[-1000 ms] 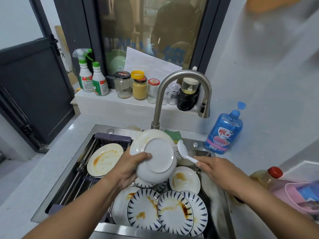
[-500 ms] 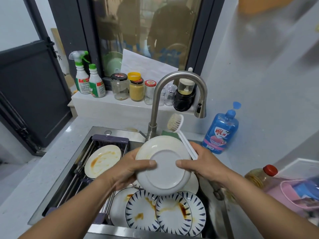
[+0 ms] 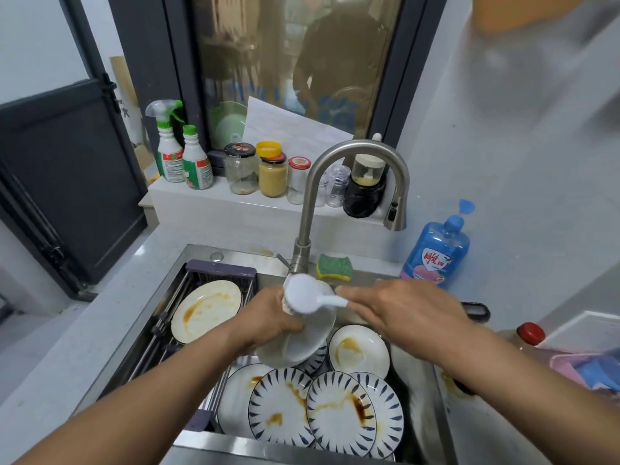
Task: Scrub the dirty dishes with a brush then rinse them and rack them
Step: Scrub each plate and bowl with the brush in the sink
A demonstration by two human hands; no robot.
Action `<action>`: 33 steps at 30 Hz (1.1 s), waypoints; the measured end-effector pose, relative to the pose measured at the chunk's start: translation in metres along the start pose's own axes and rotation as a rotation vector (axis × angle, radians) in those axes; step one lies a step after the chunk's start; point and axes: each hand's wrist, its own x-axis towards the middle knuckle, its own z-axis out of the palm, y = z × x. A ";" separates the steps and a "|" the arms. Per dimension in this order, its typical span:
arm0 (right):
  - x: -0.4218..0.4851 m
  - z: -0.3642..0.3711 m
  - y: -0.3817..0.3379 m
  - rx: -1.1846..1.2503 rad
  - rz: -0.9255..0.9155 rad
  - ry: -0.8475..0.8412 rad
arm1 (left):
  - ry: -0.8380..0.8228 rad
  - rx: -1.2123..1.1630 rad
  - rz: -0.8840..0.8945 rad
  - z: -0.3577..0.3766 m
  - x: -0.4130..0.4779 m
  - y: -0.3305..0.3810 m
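Observation:
My left hand (image 3: 268,318) grips a white plate (image 3: 302,342) tilted on edge above the sink (image 3: 214,444). My right hand (image 3: 402,313) holds the white dish brush (image 3: 307,293) by its handle, with the brush head lying against the plate's upper rim. Several stained plates lie in the sink: blue-striped ones (image 3: 339,412) at the front and a plain one (image 3: 358,351) behind them. Another sauce-smeared plate (image 3: 206,310) rests on the rack (image 3: 157,333) over the sink's left side.
The curved faucet (image 3: 355,152) arches over the sink, with a green and yellow sponge (image 3: 333,267) beside its base. A blue soap bottle (image 3: 436,250) stands at the right. Jars and spray bottles (image 3: 183,156) line the ledge. A red-capped bottle (image 3: 528,333) sits far right.
The plate has turned from facing me bottom-up to tilted on edge. My right hand left the plate's rim and brought the brush head down from above onto the plate.

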 end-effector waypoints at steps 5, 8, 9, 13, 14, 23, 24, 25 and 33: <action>0.007 0.008 0.020 0.063 0.165 -0.005 | 0.030 0.013 0.039 0.001 -0.003 -0.002; 0.001 0.013 0.038 0.160 0.279 -0.068 | 0.073 -0.078 0.022 -0.002 -0.005 -0.005; 0.000 0.010 0.033 0.188 0.266 -0.058 | 0.070 -0.112 0.018 -0.002 -0.005 -0.004; 0.003 0.002 0.007 0.162 0.146 0.006 | 0.070 -0.221 -0.002 0.006 -0.006 -0.009; 0.004 0.003 0.009 0.157 0.166 0.005 | 0.087 -0.280 -0.015 0.007 -0.006 -0.010; -0.006 0.048 0.054 0.492 0.325 -0.050 | 0.125 -0.988 -0.158 0.001 -0.006 -0.020; -0.007 0.051 0.055 0.511 0.324 -0.052 | 0.122 -1.061 -0.175 0.001 -0.005 -0.022; -0.009 0.052 0.056 0.530 0.317 -0.050 | 0.123 -1.126 -0.198 0.001 -0.004 -0.023; -0.010 0.045 0.060 0.543 0.377 -0.019 | 0.098 -1.266 -0.292 0.014 -0.003 -0.010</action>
